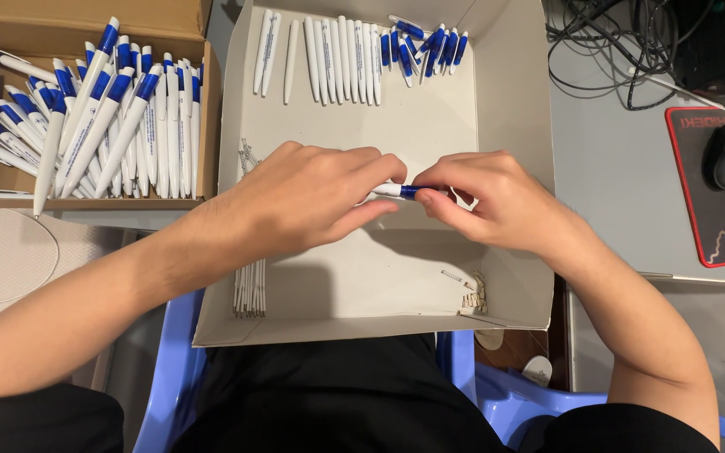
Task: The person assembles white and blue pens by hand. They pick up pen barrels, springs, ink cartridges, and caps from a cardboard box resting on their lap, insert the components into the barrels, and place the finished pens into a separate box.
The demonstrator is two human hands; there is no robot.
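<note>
White-and-blue pen [402,191] sits right between both hands, held over the middle of a shallow white cardboard tray [509,101] on the person's lap. Left hand [312,197] is curled around the white barrel end, right hand [488,201] pinches the blue end with fingertips. Up at the tray's far edge there's a row of white barrels [337,59] and some blue pen pieces [430,46]. Thin refills [249,289] lie bottom left, small springs [473,289] bottom right. Brown box of finished pens [86,109] sits off to the left.
</note>
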